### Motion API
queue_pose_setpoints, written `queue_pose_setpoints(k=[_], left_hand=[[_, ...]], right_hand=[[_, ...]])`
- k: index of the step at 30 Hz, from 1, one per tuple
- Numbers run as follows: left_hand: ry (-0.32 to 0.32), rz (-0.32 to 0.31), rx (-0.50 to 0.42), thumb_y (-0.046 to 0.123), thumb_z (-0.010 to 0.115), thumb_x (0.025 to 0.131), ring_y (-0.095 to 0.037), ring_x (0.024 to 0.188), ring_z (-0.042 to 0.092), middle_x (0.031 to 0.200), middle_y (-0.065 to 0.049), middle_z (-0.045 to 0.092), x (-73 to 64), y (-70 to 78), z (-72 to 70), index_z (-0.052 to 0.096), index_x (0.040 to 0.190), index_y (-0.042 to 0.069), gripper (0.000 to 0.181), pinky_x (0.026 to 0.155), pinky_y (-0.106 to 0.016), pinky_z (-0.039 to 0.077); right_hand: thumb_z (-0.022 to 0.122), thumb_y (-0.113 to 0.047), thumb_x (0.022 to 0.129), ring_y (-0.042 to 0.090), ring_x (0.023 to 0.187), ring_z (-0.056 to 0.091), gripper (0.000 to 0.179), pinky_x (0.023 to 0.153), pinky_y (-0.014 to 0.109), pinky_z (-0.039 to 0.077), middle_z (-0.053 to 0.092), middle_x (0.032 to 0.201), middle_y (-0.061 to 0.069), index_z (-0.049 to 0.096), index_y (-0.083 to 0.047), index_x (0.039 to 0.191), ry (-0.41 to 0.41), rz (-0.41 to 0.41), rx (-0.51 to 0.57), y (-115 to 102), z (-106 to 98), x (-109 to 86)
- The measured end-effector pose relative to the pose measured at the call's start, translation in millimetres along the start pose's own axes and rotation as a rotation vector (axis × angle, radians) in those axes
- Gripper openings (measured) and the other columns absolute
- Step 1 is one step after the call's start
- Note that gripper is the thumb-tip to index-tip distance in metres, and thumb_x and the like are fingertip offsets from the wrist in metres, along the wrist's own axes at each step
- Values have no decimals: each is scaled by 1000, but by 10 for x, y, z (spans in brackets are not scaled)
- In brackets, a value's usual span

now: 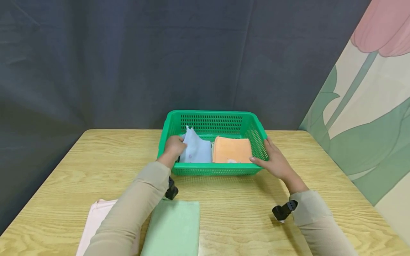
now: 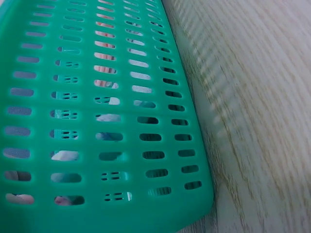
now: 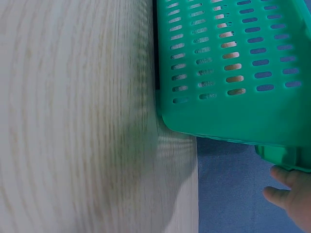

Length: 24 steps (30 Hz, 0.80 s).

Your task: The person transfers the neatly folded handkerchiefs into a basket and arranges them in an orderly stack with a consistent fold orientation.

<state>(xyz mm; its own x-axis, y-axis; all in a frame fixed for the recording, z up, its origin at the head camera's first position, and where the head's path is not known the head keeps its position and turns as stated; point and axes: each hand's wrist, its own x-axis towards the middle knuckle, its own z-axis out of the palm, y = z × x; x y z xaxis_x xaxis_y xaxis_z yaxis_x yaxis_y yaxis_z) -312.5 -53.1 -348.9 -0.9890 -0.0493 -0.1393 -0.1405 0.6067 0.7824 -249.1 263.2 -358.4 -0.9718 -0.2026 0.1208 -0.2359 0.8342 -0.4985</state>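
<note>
A green plastic basket (image 1: 214,166) with slotted walls stands at the far side of the table. My left hand (image 1: 174,145) reaches over its left end and pinches the left edge of a folded light blue cloth (image 1: 196,147), whose corner stands up. Beside that cloth in the basket lies a folded orange cloth (image 1: 233,149). My right hand (image 1: 275,160) grips the basket's right front corner, its thumb over the rim and its fingers along the outer side. In the left wrist view the slotted wall (image 2: 107,116) hides most of the left hand.
A folded green cloth (image 1: 174,227) lies on the wooden table (image 1: 237,217) near the front. Left of it is a pink cloth (image 1: 96,220), partly covered by my left sleeve. A dark curtain (image 1: 205,64) hangs behind the basket.
</note>
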Motion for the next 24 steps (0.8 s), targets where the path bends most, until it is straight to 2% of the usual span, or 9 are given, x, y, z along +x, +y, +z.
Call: queue_pose_setpoints(k=[1, 3, 5, 7, 15, 17, 19, 21, 24], left_hand=[[3, 10, 21, 3, 49, 84, -19, 66, 46, 74, -11, 51, 0, 0, 2, 56, 77, -1, 11, 59, -29, 40], [4, 25, 53, -1, 45, 83, -14, 50, 29, 56, -4, 33, 2, -3, 9, 40, 59, 5, 25, 48, -25, 28], [-7, 25, 63, -5, 41, 80, -13, 49, 13, 54, 0, 15, 1, -2, 14, 23, 56, 11, 34, 46, -25, 17], [-11, 27, 71, -7, 39, 78, -11, 47, 9, 52, 2, 11, -1, -3, 17, 20, 54, 12, 37, 43, -24, 14], [-22, 27, 129, -7, 37, 79, -11, 47, 11, 51, 1, 14, 2, 18, 0, 23, 52, 12, 36, 42, -24, 17], [-25, 23, 151, -6, 38, 79, -13, 48, 16, 53, 0, 18, 6, 20, -4, 24, 53, 12, 35, 44, -25, 21], [-31, 16, 168, -5, 38, 80, -15, 51, 24, 56, -2, 26, 9, 22, -6, 30, 55, 10, 31, 46, -26, 25], [-41, -2, 173, -4, 39, 81, -17, 58, 34, 65, -7, 40, 9, 25, -8, 41, 61, 6, 23, 52, -27, 32], [-63, -33, 179, -1, 39, 84, -21, 75, 46, 92, -15, 53, 15, 32, -7, 55, 87, -3, 17, 64, -30, 40]], right_hand=[[52, -48, 81, 37, 127, 0, 92, 95, 56, 10, -4, 141, 21, 2, 8, 135, -1, 0, 0, 0, -1, -2], [51, -48, 81, 37, 127, 0, 92, 95, 56, 10, -5, 141, 21, 1, 8, 134, -2, 1, -2, -3, -4, -7], [51, -48, 81, 38, 127, 0, 92, 95, 56, 10, -4, 141, 21, 2, 8, 135, -3, 1, -6, -2, -5, -9], [51, -48, 81, 38, 126, 0, 92, 95, 56, 11, -4, 141, 21, 2, 8, 134, -4, 1, -10, -3, -4, -10], [52, -48, 81, 39, 126, 2, 92, 95, 57, 11, -3, 140, 22, 3, 9, 134, 1, 2, -12, -14, -7, -1], [52, -48, 81, 39, 126, 2, 92, 95, 57, 11, -3, 140, 22, 3, 9, 135, 2, 1, -14, -10, -4, 2], [52, -48, 81, 39, 126, 2, 92, 95, 57, 11, -4, 141, 22, 2, 9, 135, -1, 2, -10, -7, -3, 4], [51, -47, 81, 39, 126, 2, 91, 95, 57, 11, -4, 141, 22, 2, 8, 135, -2, 1, -10, -7, -4, 5], [51, -47, 82, 40, 126, 2, 91, 95, 57, 11, -4, 141, 22, 2, 9, 134, -3, 0, -8, -14, -15, 4]])
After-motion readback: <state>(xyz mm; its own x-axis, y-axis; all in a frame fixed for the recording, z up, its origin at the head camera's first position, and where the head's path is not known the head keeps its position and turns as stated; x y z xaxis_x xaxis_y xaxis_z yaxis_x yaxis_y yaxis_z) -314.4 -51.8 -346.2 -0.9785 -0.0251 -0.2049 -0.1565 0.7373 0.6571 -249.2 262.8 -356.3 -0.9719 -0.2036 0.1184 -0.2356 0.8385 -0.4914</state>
